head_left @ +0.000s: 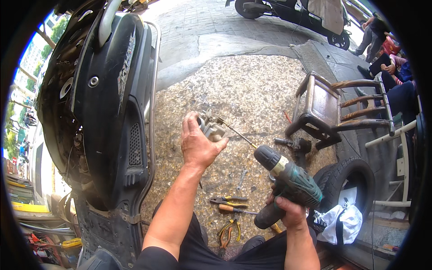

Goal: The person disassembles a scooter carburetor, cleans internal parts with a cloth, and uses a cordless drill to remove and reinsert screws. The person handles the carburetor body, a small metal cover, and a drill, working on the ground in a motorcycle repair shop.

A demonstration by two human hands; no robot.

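My left hand (198,146) grips a small grey metal part (215,129), which looks like a carburetor, with fingers and thumb around it. In my right hand (291,213) is a teal and black power drill (294,182), held by its handle. Its long thin bit (240,136) points up and left, the tip at the part's right side; whether it goes into a hole I cannot tell. Below my hands lie a small wrench (242,179), pliers (235,200) with yellow-and-black handles, a screwdriver (229,209) with an orange handle, and another pair of pliers (225,240).
A black scooter body (108,85) stands close on my left. To the right are a wooden chair (321,96), a tyre (366,173) and a white bag (344,222). A dark metal part (302,146) lies beside the chair. People sit at the far right; another scooter (288,18) is parked beyond.
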